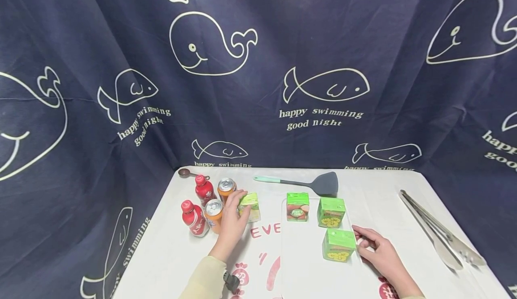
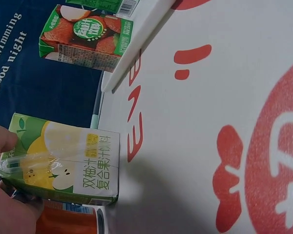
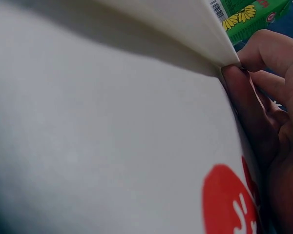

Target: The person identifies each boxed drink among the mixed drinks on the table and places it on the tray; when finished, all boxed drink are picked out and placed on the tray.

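My left hand (image 1: 231, 222) grips the top of a green-and-white juice carton (image 2: 68, 163), which stands on the table left of a white board (image 1: 303, 263). The thumb and fingers are on either side of its upper end. My right hand (image 1: 380, 253) pinches the right edge of the board, with a finger under the rim in the right wrist view. Standing on the board are a strawberry-print juice carton (image 1: 297, 208) and two cartons with yellow flowers, one farther back (image 1: 331, 213) and one nearer (image 1: 338, 246).
Left of my left hand stand two orange cans (image 1: 214, 213) and two red bottles (image 1: 194, 218). A brown spoon (image 1: 186, 172) lies at the back left. Behind the board is a spatula (image 1: 323, 184); metal tongs (image 1: 436, 231) lie at the right. A dark blue curtain (image 1: 258, 97) surrounds the table.
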A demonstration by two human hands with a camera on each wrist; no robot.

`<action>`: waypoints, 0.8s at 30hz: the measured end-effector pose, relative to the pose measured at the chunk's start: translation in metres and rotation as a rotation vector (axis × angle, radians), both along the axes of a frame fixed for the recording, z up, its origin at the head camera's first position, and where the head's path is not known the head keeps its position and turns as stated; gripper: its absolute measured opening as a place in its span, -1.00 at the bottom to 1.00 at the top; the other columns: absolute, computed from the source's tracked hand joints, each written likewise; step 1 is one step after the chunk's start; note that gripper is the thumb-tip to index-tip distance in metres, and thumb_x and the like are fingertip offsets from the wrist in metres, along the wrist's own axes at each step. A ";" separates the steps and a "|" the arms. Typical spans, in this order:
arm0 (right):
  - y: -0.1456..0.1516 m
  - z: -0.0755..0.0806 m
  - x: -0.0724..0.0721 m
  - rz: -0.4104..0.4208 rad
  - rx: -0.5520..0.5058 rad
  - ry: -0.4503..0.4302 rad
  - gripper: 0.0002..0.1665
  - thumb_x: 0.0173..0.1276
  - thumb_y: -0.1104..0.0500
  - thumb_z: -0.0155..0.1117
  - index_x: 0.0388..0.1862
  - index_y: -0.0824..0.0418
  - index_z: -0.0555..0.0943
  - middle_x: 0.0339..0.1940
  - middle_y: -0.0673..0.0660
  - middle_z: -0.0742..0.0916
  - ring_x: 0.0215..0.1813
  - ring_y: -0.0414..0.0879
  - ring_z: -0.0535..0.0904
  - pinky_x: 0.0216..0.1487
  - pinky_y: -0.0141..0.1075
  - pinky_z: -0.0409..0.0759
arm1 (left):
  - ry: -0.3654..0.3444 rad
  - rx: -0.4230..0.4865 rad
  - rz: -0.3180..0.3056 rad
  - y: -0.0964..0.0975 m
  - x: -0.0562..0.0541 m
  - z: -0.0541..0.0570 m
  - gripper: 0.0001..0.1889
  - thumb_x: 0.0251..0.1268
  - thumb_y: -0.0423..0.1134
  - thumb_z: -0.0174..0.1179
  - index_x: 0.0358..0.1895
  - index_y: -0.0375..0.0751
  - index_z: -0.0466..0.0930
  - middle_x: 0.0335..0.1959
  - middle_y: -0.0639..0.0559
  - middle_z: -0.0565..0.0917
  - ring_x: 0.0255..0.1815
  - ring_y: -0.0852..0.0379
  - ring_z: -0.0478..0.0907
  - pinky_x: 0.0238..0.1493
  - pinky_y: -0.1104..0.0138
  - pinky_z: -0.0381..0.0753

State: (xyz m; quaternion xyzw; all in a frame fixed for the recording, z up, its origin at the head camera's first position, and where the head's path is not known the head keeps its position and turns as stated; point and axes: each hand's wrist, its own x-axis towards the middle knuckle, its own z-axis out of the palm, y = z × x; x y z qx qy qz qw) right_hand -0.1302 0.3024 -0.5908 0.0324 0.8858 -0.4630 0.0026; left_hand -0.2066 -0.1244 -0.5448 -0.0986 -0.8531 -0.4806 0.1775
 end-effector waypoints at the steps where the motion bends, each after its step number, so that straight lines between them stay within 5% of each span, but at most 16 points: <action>1: 0.000 0.000 0.000 0.001 -0.009 -0.001 -0.25 0.24 0.35 0.45 0.44 0.35 0.52 0.24 0.27 0.65 -0.14 -0.25 0.54 -0.23 -0.48 0.58 | -0.004 -0.003 0.000 0.000 0.000 0.000 -0.54 0.40 -0.38 0.31 0.34 -0.26 0.56 0.37 -0.14 0.49 0.47 -0.11 0.37 0.55 0.00 0.28; 14: 0.000 -0.002 0.000 -0.001 -0.037 0.001 -0.25 0.23 0.35 0.44 0.43 0.37 0.52 0.17 0.25 0.64 -0.23 -0.26 0.56 -0.36 -0.39 0.65 | -0.040 0.004 -0.025 -0.002 0.001 0.002 -0.57 0.42 -0.38 0.31 0.33 -0.20 0.57 0.31 -0.06 0.49 0.45 -0.08 0.38 0.56 0.01 0.26; 24: 0.000 -0.001 -0.002 -0.002 -0.037 -0.007 -0.26 0.23 0.36 0.42 0.44 0.34 0.52 0.22 0.26 0.65 -0.13 -0.24 0.56 -0.24 -0.45 0.60 | -0.057 0.034 -0.041 -0.003 0.002 0.005 -0.57 0.41 -0.43 0.30 0.31 -0.25 0.58 0.28 -0.03 0.52 0.44 -0.04 0.40 0.56 0.06 0.27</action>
